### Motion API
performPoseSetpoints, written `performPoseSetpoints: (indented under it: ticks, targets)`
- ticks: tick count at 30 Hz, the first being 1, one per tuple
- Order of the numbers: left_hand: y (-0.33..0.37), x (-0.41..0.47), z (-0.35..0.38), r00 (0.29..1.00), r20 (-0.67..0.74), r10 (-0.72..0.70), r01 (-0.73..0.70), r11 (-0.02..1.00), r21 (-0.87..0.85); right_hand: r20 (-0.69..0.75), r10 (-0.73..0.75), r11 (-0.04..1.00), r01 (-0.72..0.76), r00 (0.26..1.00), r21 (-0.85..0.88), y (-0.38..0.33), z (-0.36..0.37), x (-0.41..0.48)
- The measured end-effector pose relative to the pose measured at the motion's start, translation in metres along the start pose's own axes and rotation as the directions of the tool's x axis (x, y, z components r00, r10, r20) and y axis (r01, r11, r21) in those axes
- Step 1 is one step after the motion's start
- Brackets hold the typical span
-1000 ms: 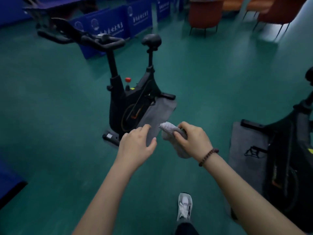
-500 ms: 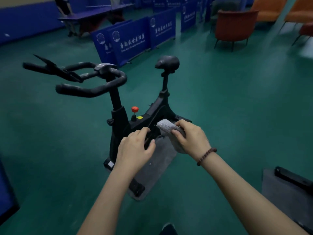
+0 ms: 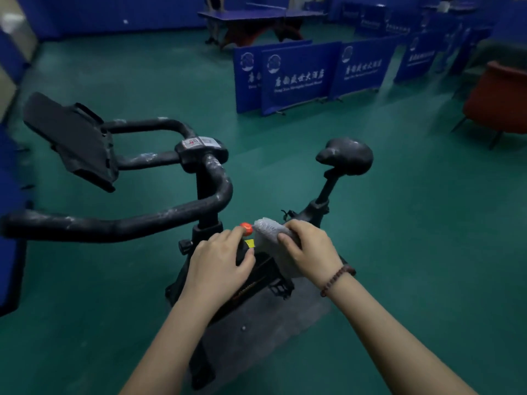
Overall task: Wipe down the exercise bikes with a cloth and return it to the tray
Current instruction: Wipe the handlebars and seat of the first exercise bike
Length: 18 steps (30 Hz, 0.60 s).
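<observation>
The right hand (image 3: 309, 248) is closed around a balled grey cloth (image 3: 269, 232), held above the frame of a black bike (image 3: 205, 178) between its handlebar (image 3: 119, 223) and saddle (image 3: 346, 156). The left hand (image 3: 219, 260) hangs loosely curled and empty just beside it, fingertips near the red knob (image 3: 246, 228). 2 hands are near but apart.

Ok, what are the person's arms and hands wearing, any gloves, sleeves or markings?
No gloves and no sleeves in view: both forearms are bare up to the frame edge. The right hand has a bracelet of dark reddish-brown round beads at the wrist. The left hand and its wrist carry nothing; no rings show.
</observation>
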<state>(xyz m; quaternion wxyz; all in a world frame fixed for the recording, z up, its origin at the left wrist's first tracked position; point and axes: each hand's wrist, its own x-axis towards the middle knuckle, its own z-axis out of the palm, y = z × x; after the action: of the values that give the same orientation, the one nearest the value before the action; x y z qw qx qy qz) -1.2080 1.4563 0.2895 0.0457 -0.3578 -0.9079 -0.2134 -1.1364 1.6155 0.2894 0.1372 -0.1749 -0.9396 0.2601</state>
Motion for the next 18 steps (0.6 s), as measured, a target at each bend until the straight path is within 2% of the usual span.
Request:
performPoseSetpoints:
  ticks: [5, 10, 13, 15, 18]
  targets:
    - [0.011, 0.048, 0.01, 0.997, -0.047, -0.066, 0.068, 0.997, 0.046, 0.024, -0.076, 0.991, 0.073, 0.997, 0.11, 0.023, 0.001, 0.072]
    - [0.019, 0.08, 0.037, 0.963, -0.052, -0.263, 0.264, 0.964, 0.012, 0.154, -0.239, 0.96, 0.21, 0.959, 0.184, 0.049, 0.022, 0.137]
    - [0.03, 0.104, 0.055, 0.913, -0.084, -0.399, 0.401, 0.916, 0.011, 0.234, -0.353, 0.925, 0.301, 0.906, 0.23, 0.065, 0.029, 0.175]
    - [0.043, 0.118, 0.063, 0.853, -0.124, -0.507, 0.51, 0.86, -0.01, 0.268, -0.424, 0.895, 0.356, 0.865, 0.27, 0.072, 0.026, 0.201]
    - [0.062, 0.131, 0.068, 0.768, -0.161, -0.62, 0.626, 0.78, -0.016, 0.244, -0.528, 0.828, 0.43, 0.813, 0.36, 0.068, 0.015, 0.237]
